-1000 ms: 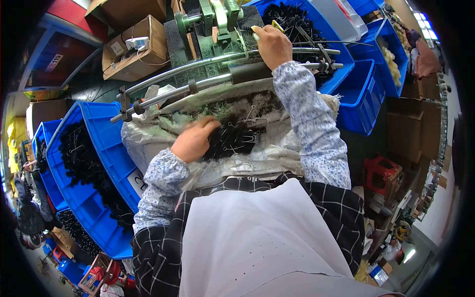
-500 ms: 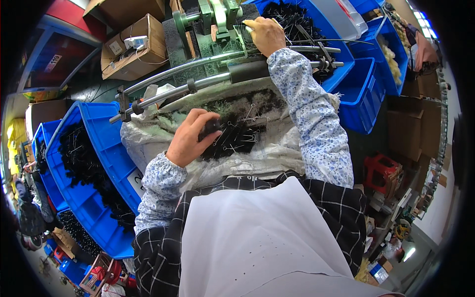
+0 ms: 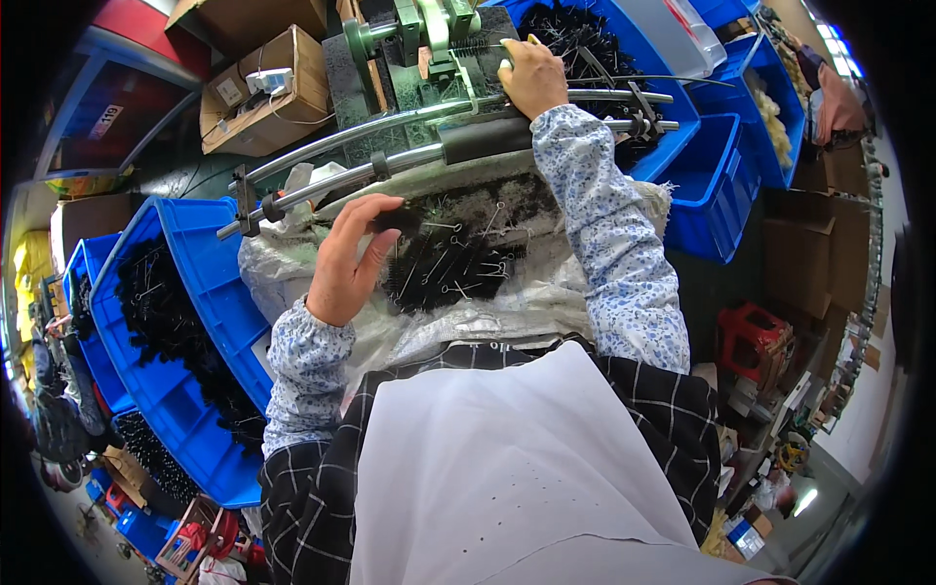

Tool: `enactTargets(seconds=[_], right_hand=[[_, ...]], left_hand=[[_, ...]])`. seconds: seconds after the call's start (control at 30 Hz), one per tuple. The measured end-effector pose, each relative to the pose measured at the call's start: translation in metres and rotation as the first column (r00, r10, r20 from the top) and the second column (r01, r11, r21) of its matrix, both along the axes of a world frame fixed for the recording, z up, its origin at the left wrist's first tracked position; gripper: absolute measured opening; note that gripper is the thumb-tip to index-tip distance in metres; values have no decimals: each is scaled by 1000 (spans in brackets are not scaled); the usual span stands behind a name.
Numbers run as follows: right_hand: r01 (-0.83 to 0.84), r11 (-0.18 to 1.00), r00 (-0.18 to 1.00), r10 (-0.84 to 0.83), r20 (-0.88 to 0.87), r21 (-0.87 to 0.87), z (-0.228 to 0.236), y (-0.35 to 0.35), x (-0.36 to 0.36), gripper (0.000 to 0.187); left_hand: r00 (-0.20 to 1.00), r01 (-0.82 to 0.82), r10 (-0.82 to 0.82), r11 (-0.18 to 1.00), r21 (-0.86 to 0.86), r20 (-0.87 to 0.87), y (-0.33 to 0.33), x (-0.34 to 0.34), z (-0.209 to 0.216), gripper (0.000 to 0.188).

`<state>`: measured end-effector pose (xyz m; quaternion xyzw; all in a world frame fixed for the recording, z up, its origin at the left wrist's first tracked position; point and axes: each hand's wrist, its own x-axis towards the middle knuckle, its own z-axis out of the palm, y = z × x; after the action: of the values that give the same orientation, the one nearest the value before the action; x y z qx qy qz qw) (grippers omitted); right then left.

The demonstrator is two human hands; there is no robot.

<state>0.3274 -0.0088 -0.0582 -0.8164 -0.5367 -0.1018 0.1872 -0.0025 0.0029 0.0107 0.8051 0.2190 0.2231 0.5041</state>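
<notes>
Left hand (image 3: pixel 348 255) is gripping a black brush (image 3: pixel 402 220) at the pile's (image 3: pixel 458 258) ten o'clock edge. Right hand (image 3: pixel 531 76) is pinching a thin piece at the green machine (image 3: pixel 421 39), twelve o'clock.

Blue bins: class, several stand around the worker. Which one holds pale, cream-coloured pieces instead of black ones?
The blue bin at the far upper right. It holds pale cream pieces; the large left bin and the bin beyond the right hand hold black ones.
</notes>
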Motion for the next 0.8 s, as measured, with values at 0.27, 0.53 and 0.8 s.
enactTargets(seconds=[0.27, 0.53, 0.8], right_hand=[[9, 999, 996, -4, 88, -48, 2, 32, -55, 27], [37, 998, 994, -31, 106, -51, 10, 6, -14, 29], [27, 982, 999, -21, 38, -186, 11, 2, 51, 24]], left_hand=[[999, 12, -13, 1000, 7, 41, -1, 11, -2, 33], [996, -60, 56, 997, 55, 71, 4, 5, -2, 31], [975, -73, 106, 983, -171, 193, 1, 27, -10, 21]])
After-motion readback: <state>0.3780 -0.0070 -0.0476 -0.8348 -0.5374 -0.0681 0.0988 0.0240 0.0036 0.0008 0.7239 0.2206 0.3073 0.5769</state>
